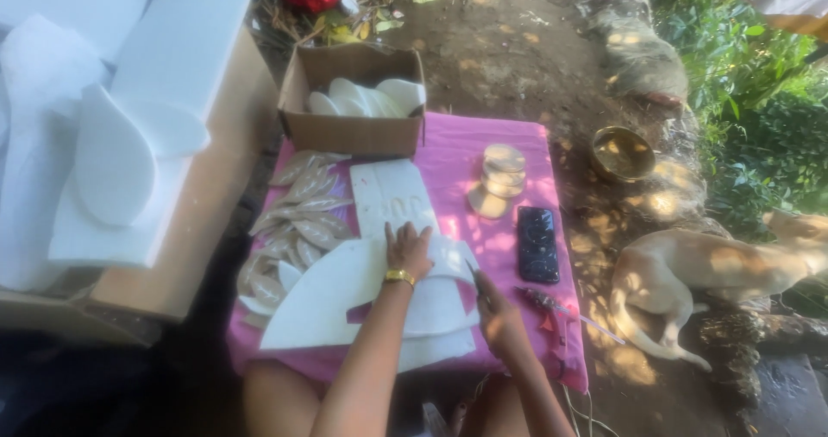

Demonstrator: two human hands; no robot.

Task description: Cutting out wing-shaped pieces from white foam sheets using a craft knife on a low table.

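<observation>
We are pressing our left hand (pixel 407 249) flat, fingers spread, on a white foam sheet (pixel 332 295) lying on the pink surface (pixel 483 152). Our right hand (pixel 498 314) is closing its grip around a thin blade-like tool (pixel 473 275), just right of the sheet. Curved soft cutouts (pixel 297 221) are lying to the left.

White foam sheet (pixel 345 295): a large flat piece with a curved upper edge, lying at the near centre of the pink cloth, its pointed end reaching toward 8 o'clock. It overlaps further white foam pieces (pixel 435 312) stacked flat beneath it toward 4 o'clock. A rectangular white foam slab (pixel 392 197) lies flat at 12 o'clock from the sheet, bearing faint leaf-shaped outlines near its middle.
</observation>
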